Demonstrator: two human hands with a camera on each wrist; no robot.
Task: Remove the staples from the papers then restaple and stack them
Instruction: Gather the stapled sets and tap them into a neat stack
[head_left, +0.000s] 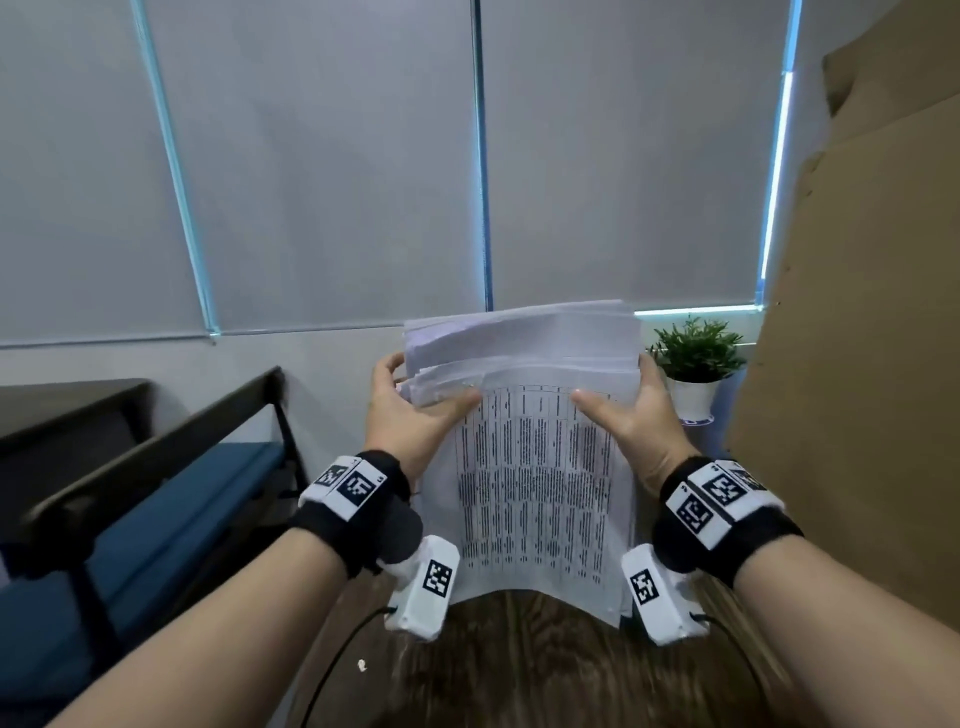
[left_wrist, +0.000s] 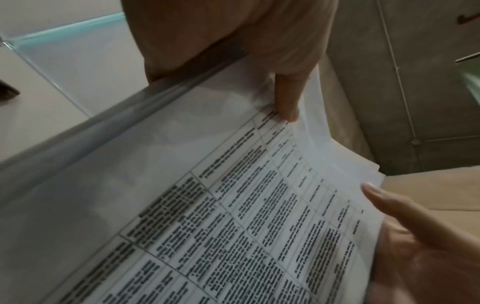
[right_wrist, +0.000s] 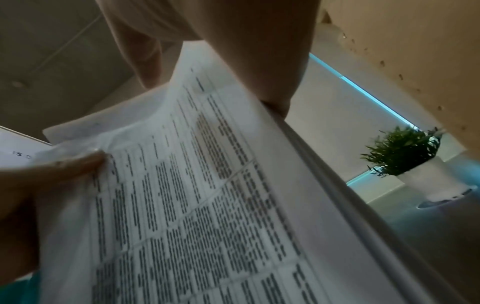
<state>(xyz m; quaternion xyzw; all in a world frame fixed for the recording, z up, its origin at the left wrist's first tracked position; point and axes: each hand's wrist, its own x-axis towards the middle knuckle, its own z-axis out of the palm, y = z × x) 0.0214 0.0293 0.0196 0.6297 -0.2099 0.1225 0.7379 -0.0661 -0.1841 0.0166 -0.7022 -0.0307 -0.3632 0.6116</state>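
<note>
Table: dark wood-grain top (head_left: 519, 675) at the near edge of the head view; a small pale scrap (head_left: 361, 664) lies on it near the left, beside a black cable (head_left: 332, 670) running from the left wrist camera.
Papers: a thick stack of printed sheets (head_left: 535, 478) is held up on edge over the table, between both hands; its lower edge hangs just above the wood, though contact cannot be told. The near sheet faces the person and shows a table of blurred text. The top of the stack fans apart in loose layers.
Left hand: the left hand (head_left: 410, 415) clamps the stack's upper left edge, thumb across the front sheet, fingers (head_left: 389, 364) curled round behind.
Right hand: the right hand (head_left: 634, 415) clamps the upper right edge the same way, thumb lying on the printed face, fingers behind.
Bench: a dark frame with a blue seat (head_left: 156, 519) stands to the left, below table level.
Cardboard: a tall brown sheet (head_left: 857, 364) fills the right side.
Pot: a white pot (head_left: 693, 397) stands far right behind the papers; it holds a small green plant (head_left: 696, 348).
Window: grey roller blinds (head_left: 322, 166) cover the far wall, with thin strips of blue light at their edges.
</note>
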